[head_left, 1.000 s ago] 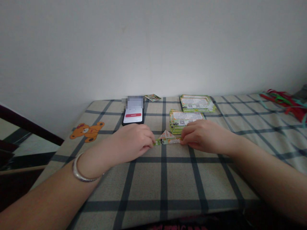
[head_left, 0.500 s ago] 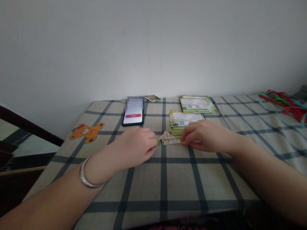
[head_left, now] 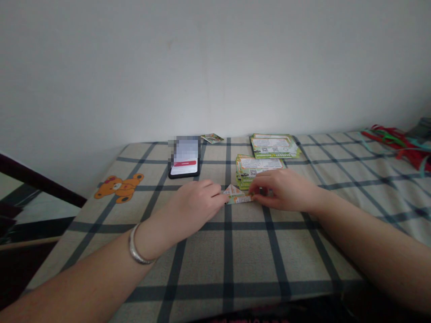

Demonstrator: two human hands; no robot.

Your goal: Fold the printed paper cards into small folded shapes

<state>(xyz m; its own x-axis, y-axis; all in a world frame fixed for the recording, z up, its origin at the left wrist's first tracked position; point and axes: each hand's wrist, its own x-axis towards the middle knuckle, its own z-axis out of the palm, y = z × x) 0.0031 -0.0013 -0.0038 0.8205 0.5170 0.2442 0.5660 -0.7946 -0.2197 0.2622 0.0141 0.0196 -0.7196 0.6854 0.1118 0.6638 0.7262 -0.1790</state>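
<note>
A small folded paper card [head_left: 239, 198], with a triangular peak above a flat printed strip, lies on the checked cloth between my hands. My left hand [head_left: 198, 202], with a silver bangle at the wrist, has its fingertips closed on the strip's left end. At the other end my right hand [head_left: 278, 188] pinches the strip between thumb and fingers. Just behind the right hand sits a stack of green printed cards [head_left: 243, 172], partly hidden by it. A second stack of the same cards [head_left: 274, 146] lies farther back.
A phone [head_left: 185, 157] with a lit screen lies left of the stacks. Beside it is a small folded paper piece [head_left: 213, 138] near the wall. An orange bear picture [head_left: 120, 187] marks the cloth at left. Red and green ribbons [head_left: 393, 141] lie far right.
My left hand has shifted slightly right along the strip, covering more of its left end. My right hand keeps its pinch, with thumb and fingers a little more arched. The view has turned slightly.
</note>
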